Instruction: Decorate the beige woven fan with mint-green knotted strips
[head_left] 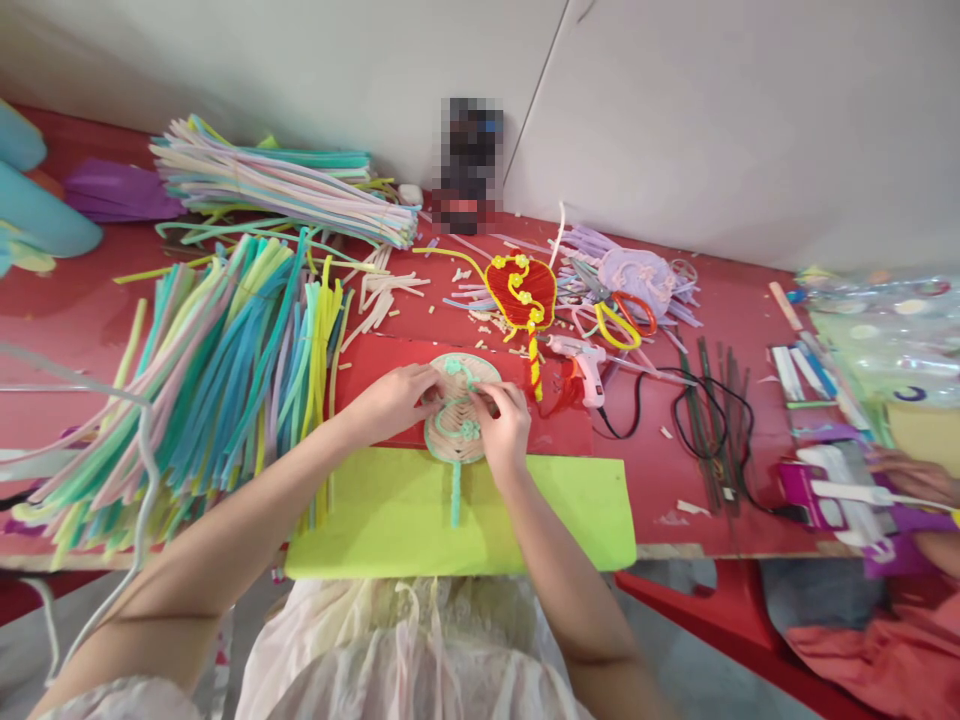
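Fingers of the left hand [411, 393] close on the left rim of a pale, leaf-shaped fan [442, 418], while the right hand [506, 425] makes a narrow pinch over green trim [474, 387] near its upper right edge — whether a separate piece sits between those fingertips I cannot tell. One green handle [456, 495] points from the fan toward the person. Two green flower shapes can be made out on its face, one near the top and one lower right. The fan lies partly on one red sheet [375, 365], its handle over one yellow-green sheet [562, 515] at the front of the red table [645, 470].

Just beyond lies one red fan [499, 290], with five yellow flowers counted along its curling line. To its right are one lavender piece [637, 282], one pair of scissors [619, 325] with a yellow and an orange loop, and one pink-and-white glue gun [586, 370] on a black cord [637, 405]. Two large bundles of fuzzy stems fill the left: a rear bundle [285, 190] lying flat and a near bundle [225, 370] spread toward the edge. Scraps are too many to count.

For containers, clear plastic packaging [892, 330] lies at the far right — its contents are too blurred to name. Below it shows one hand of another person [915, 472].
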